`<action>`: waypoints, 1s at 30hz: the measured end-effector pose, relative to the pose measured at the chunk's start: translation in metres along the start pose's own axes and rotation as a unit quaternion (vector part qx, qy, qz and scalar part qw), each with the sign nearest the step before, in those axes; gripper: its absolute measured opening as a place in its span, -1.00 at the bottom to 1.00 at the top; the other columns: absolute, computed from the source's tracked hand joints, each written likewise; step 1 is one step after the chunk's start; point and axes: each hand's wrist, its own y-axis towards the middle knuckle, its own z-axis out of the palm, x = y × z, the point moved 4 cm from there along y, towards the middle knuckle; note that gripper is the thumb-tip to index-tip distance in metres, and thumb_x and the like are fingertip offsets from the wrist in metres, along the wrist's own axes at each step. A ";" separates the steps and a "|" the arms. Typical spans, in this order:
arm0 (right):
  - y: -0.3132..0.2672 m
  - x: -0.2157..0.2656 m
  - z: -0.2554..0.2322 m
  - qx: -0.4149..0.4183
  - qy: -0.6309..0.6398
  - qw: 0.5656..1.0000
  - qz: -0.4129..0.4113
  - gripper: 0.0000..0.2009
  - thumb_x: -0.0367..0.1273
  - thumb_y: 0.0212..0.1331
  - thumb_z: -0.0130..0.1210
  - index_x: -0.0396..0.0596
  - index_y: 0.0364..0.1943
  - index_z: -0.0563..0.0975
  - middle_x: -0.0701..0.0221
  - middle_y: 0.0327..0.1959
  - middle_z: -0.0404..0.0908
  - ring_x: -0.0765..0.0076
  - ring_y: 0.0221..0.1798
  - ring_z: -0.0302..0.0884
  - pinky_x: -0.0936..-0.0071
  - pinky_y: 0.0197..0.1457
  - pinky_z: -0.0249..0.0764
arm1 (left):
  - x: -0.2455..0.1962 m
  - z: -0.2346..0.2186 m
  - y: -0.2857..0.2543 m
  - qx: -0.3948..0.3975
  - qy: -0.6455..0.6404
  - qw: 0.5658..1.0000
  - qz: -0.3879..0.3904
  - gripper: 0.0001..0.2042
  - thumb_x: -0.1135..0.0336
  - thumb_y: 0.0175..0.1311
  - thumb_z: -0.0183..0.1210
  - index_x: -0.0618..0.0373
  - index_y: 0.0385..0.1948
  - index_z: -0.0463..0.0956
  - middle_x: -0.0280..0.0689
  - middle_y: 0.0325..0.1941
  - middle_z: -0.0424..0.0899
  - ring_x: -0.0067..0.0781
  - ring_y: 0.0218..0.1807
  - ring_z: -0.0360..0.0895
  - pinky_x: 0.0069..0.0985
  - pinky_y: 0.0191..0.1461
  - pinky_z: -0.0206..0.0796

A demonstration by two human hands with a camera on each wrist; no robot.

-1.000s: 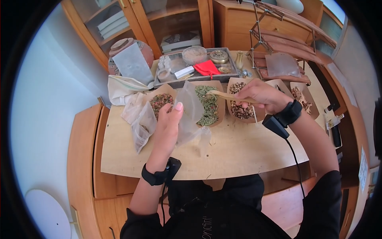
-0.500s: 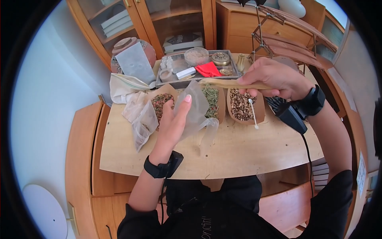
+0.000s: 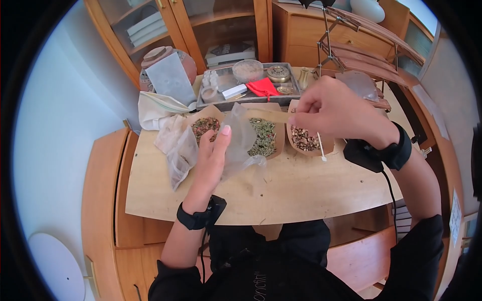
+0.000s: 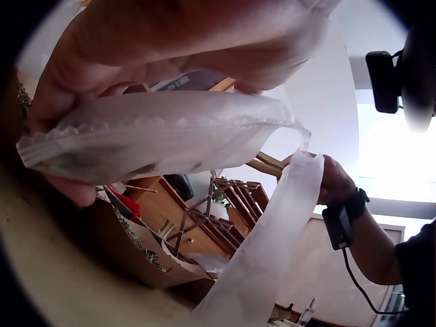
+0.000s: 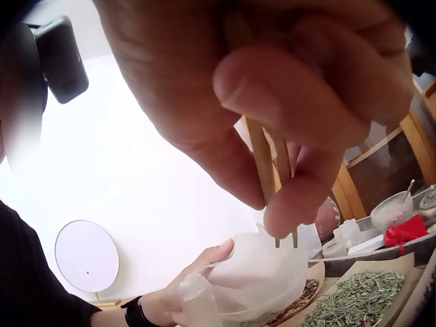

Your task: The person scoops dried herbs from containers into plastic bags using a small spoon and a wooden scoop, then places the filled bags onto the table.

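My left hand (image 3: 211, 158) grips a frosted plastic bag (image 3: 240, 130) by its side, thumb up. In the left wrist view some dark contents show dimly through the bag (image 4: 170, 139). My right hand (image 3: 334, 110) pinches a pair of wooden tongs (image 3: 268, 116), whose two prongs show in the right wrist view. The tips of the tongs reach the bag's mouth and are hidden there. Just below the tongs, a brown paper tray holds dried green herb (image 3: 263, 138). Left of the bag, another has reddish dried flower pieces (image 3: 205, 128).
A paper tray of brown chopped pieces (image 3: 305, 140) has a thin white spoon (image 3: 320, 146) in it. Filled clear bags (image 3: 181, 160) lie at the left. Behind stands a grey tray (image 3: 226, 106) with a red pouch (image 3: 263, 88), and a folding wooden rack (image 3: 361, 55) at the right.
My right hand has lifted the tongs from the green herb, drawn back, then turned over and brought their tips to the bag's mouth. The left hand keeps its grip, shifting only slightly.
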 end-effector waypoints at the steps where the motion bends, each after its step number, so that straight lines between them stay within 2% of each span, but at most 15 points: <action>1: -0.002 -0.005 -0.003 -0.022 0.055 0.998 0.005 -0.82 -0.40 0.03 0.23 -0.28 -0.57 0.62 0.40 -0.70 0.58 0.63 -0.60 0.52 0.58 -0.54 0.37 | 0.002 -0.003 -0.001 0.000 -0.001 1.000 -0.001 -0.12 -0.22 0.22 0.11 0.55 0.22 0.10 -0.25 -0.22 0.45 -0.62 -0.26 0.31 -0.70 -0.23 0.15; 2: -0.004 -0.014 -0.001 -0.037 0.112 0.993 0.017 -0.82 -0.40 0.02 0.24 -0.29 -0.55 0.62 0.38 -0.71 0.56 0.63 -0.61 0.49 0.58 -0.55 0.36 | 0.002 -0.007 -0.002 0.000 0.005 1.000 0.007 -0.16 -0.20 0.24 0.10 0.53 0.21 0.12 -0.27 -0.20 0.44 -0.60 -0.22 0.32 -0.68 -0.17 0.16; 3: -0.005 -0.021 0.004 -0.037 0.113 0.993 0.018 -0.82 -0.40 0.02 0.24 -0.29 -0.55 0.62 0.38 -0.71 0.56 0.63 -0.61 0.49 0.58 -0.55 0.36 | 0.003 -0.010 -0.004 0.001 0.010 1.000 0.016 -0.20 -0.18 0.26 0.09 0.51 0.19 0.15 -0.29 -0.18 0.43 -0.58 -0.18 0.33 -0.66 -0.11 0.18; 4: -0.006 -0.028 0.010 -0.049 0.085 0.995 0.016 -0.81 -0.37 -0.02 0.22 -0.26 -0.56 0.62 0.29 -0.69 0.57 0.43 -0.59 0.53 0.48 -0.49 0.42 | 0.006 -0.012 -0.005 0.003 0.012 1.000 0.015 -0.20 -0.18 0.26 0.09 0.51 0.19 0.15 -0.29 -0.18 0.43 -0.58 -0.18 0.33 -0.66 -0.11 0.18; 5: -0.007 -0.034 0.017 -0.061 0.058 0.996 0.014 -0.79 -0.33 -0.05 0.21 -0.24 -0.57 0.62 0.20 -0.66 0.57 0.23 -0.58 0.58 0.39 -0.44 0.47 | 0.011 -0.016 -0.006 -0.011 0.007 1.000 0.019 -0.24 -0.16 0.28 0.08 0.49 0.18 0.17 -0.29 -0.15 0.41 -0.56 -0.12 0.32 -0.63 -0.02 0.17; 6: -0.008 -0.036 0.028 -0.069 0.016 0.997 -0.037 -0.79 -0.32 -0.06 0.22 -0.22 -0.59 0.63 0.17 -0.64 0.58 0.12 -0.53 0.59 0.31 -0.43 0.48 | 0.014 -0.020 -0.008 -0.025 0.002 0.999 0.023 -0.28 -0.14 0.30 0.06 0.46 0.17 0.19 -0.29 -0.13 0.39 -0.54 -0.07 0.31 -0.60 0.06 0.15; 7: -0.010 -0.040 0.042 -0.062 -0.001 0.996 -0.065 -0.80 -0.30 -0.06 0.23 -0.18 -0.58 0.63 0.16 -0.64 0.56 0.03 -0.50 0.58 0.23 -0.41 0.49 | 0.014 -0.021 -0.011 -0.025 0.004 0.999 0.022 -0.28 -0.14 0.30 0.06 0.46 0.17 0.19 -0.29 -0.13 0.39 -0.54 -0.07 0.31 -0.60 0.06 0.15; 9: -0.015 -0.040 0.065 -0.067 -0.067 0.991 -0.091 -0.80 -0.28 -0.06 0.23 -0.15 -0.55 0.63 0.16 -0.64 0.56 0.02 -0.51 0.57 0.19 -0.39 0.50 | 0.012 -0.022 -0.016 0.003 -0.030 0.999 0.021 -0.32 -0.12 0.33 0.03 0.43 0.16 0.21 -0.27 -0.07 0.38 -0.51 0.02 0.28 -0.54 0.19 0.08; 13: -0.020 -0.038 0.080 -0.044 -0.066 0.992 -0.099 -0.81 -0.27 -0.07 0.22 -0.12 -0.53 0.61 0.19 -0.64 0.56 0.03 -0.50 0.57 0.18 -0.39 0.51 | 0.015 -0.028 -0.020 0.001 -0.008 1.000 0.013 -0.33 -0.12 0.33 0.02 0.42 0.16 0.21 -0.26 -0.05 0.39 -0.50 0.03 0.29 -0.54 0.20 0.08; 16: -0.022 -0.044 0.087 -0.037 -0.101 0.985 -0.138 -0.81 -0.27 -0.08 0.21 -0.11 -0.56 0.58 0.21 -0.63 0.57 0.06 -0.49 0.59 0.18 -0.41 0.50 | 0.011 -0.024 -0.021 0.006 -0.027 1.000 0.014 -0.33 -0.12 0.33 0.02 0.42 0.16 0.21 -0.26 -0.04 0.38 -0.51 0.04 0.28 -0.54 0.20 0.07; 19: -0.019 -0.052 0.086 -0.051 -0.166 0.974 -0.148 -0.81 -0.28 -0.10 0.21 -0.11 -0.60 0.54 0.20 -0.62 0.57 0.07 -0.48 0.59 0.19 -0.42 0.50 | 0.008 -0.019 -0.023 0.021 -0.043 0.999 0.021 -0.33 -0.13 0.33 0.02 0.41 0.16 0.22 -0.25 -0.01 0.37 -0.50 0.05 0.27 -0.54 0.21 0.07; 21: -0.013 -0.058 0.082 -0.065 -0.227 0.964 -0.126 -0.82 -0.29 -0.09 0.22 -0.11 -0.57 0.55 0.24 -0.61 0.57 0.06 -0.49 0.58 0.21 -0.41 0.49 | 0.008 -0.017 -0.024 0.014 -0.028 0.999 0.032 -0.33 -0.13 0.33 0.02 0.40 0.15 0.23 -0.23 0.03 0.37 -0.49 0.10 0.27 -0.52 0.23 0.07; 24: -0.007 -0.060 0.074 -0.094 -0.230 0.963 -0.103 -0.81 -0.28 -0.07 0.20 -0.10 -0.60 0.53 0.24 -0.64 0.55 0.05 -0.50 0.57 0.18 -0.42 0.48 | 0.006 -0.012 -0.024 0.018 -0.042 0.999 0.011 -0.36 -0.12 0.36 -0.01 0.37 0.16 0.23 -0.24 0.05 0.39 -0.49 0.12 0.28 -0.50 0.25 0.08; 27: -0.007 -0.056 0.069 -0.086 -0.187 0.974 -0.089 -0.79 -0.27 -0.05 0.20 -0.10 -0.60 0.51 0.22 -0.64 0.53 0.03 -0.50 0.56 0.15 -0.43 0.48 | -0.004 -0.005 -0.027 0.048 -0.072 0.996 0.006 -0.40 -0.10 0.38 -0.04 0.34 0.14 0.25 -0.26 0.05 0.40 -0.52 0.12 0.30 -0.50 0.25 0.10; 30: -0.006 -0.046 0.078 -0.095 -0.174 0.975 -0.098 -0.78 -0.27 -0.03 0.20 -0.11 -0.61 0.52 0.21 -0.65 0.54 0.01 -0.51 0.56 0.14 -0.42 0.48 | 0.001 -0.001 -0.024 0.045 -0.084 0.995 0.004 -0.45 -0.09 0.41 -0.07 0.31 0.09 0.30 -0.29 0.02 0.42 -0.54 0.08 0.33 -0.54 0.22 0.13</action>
